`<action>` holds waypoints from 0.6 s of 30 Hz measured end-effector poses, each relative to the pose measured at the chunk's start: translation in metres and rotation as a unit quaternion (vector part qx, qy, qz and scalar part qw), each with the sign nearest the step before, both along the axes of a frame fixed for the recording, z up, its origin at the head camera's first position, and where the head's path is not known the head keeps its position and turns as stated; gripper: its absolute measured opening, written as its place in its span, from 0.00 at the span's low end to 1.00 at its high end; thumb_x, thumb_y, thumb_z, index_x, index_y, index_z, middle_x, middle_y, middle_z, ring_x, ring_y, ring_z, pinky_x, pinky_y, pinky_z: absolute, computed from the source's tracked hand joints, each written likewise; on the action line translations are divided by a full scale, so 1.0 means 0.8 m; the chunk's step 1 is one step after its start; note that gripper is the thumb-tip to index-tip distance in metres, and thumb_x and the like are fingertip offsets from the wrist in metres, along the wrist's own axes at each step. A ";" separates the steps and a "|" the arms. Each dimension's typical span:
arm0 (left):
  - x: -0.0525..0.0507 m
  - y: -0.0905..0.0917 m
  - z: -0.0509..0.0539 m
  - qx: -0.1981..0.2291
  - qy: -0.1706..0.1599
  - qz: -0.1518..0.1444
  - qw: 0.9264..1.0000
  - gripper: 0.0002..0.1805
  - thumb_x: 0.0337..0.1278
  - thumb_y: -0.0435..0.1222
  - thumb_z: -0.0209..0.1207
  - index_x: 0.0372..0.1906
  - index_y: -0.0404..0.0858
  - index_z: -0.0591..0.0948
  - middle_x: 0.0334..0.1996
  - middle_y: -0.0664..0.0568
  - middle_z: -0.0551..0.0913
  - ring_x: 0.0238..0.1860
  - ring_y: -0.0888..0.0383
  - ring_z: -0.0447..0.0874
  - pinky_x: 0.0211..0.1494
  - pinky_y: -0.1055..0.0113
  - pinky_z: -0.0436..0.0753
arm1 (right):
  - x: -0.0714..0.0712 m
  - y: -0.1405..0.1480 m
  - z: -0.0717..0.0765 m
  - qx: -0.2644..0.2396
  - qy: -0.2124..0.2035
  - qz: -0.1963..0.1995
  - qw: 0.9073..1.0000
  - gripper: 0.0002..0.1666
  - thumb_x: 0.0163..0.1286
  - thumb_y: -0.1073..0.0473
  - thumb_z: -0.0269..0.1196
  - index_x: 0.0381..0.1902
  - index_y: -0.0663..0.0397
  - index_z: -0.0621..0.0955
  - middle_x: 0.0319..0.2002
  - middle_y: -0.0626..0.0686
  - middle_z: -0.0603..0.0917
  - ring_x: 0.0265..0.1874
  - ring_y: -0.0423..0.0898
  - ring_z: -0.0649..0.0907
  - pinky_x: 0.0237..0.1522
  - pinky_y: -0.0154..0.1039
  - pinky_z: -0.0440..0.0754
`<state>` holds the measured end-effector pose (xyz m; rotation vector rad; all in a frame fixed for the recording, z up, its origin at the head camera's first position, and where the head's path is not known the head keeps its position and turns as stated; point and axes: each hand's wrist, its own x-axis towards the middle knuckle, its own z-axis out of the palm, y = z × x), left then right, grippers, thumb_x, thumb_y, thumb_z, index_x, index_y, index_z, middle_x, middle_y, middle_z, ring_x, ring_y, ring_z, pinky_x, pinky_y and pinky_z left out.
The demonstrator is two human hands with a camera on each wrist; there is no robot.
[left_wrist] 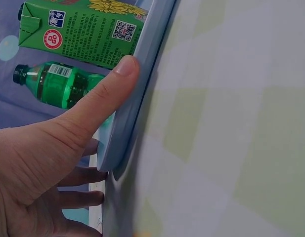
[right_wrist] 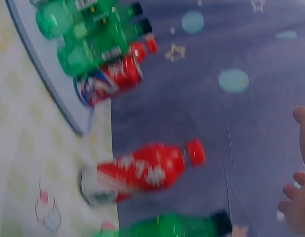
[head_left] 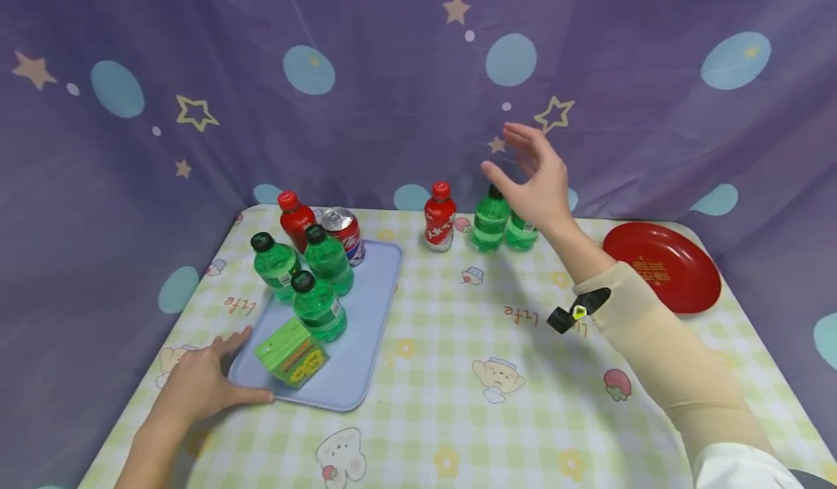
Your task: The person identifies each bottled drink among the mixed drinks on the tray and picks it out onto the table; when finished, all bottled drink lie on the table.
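Observation:
My left hand (head_left: 199,384) rests at the near left corner of the blue tray (head_left: 356,358), its thumb (left_wrist: 100,98) on the rim beside a green carton (head_left: 292,353). Behind the carton on the tray stand several green bottles (head_left: 319,306), a red bottle (head_left: 296,220) and a can (head_left: 343,235). My right hand (head_left: 539,184) is raised with nothing in it, fingers apart, above two green bottles (head_left: 490,220) at the table's back. A red bottle (head_left: 440,218) stands to their left, also showing in the right wrist view (right_wrist: 137,173).
A red oval plate (head_left: 663,267) lies at the right of the table, beyond my right forearm. The patterned tablecloth (head_left: 425,416) covers the table, and a purple curtain (head_left: 392,111) hangs behind its back edge.

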<state>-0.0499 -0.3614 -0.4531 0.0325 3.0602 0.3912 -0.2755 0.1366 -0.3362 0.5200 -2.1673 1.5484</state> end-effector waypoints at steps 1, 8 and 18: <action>-0.002 0.001 -0.001 0.002 0.004 -0.003 1.000 0.74 0.16 0.73 0.82 0.73 0.31 0.75 0.60 0.08 0.72 0.56 0.11 0.76 0.57 0.25 0.79 | 0.003 -0.005 0.002 0.002 0.004 0.012 1.000 0.38 0.66 0.59 0.77 0.73 0.48 0.78 0.71 0.53 0.82 0.73 0.50 0.80 0.78 0.46 0.74; -0.001 0.000 -0.002 0.003 0.015 -0.010 1.000 0.73 0.15 0.72 0.82 0.72 0.29 0.76 0.59 0.08 0.73 0.55 0.12 0.78 0.56 0.25 0.79 | 0.033 -0.053 0.002 0.016 0.008 0.102 0.995 0.37 0.67 0.59 0.76 0.73 0.46 0.79 0.72 0.48 0.82 0.72 0.48 0.81 0.75 0.40 0.77; -0.001 0.001 0.000 -0.003 0.000 -0.002 1.000 0.74 0.17 0.72 0.82 0.74 0.30 0.75 0.61 0.08 0.71 0.56 0.11 0.76 0.56 0.24 0.79 | 0.061 -0.124 -0.012 0.013 0.037 0.196 0.980 0.37 0.66 0.62 0.76 0.73 0.53 0.79 0.69 0.55 0.84 0.67 0.51 0.84 0.70 0.46 0.83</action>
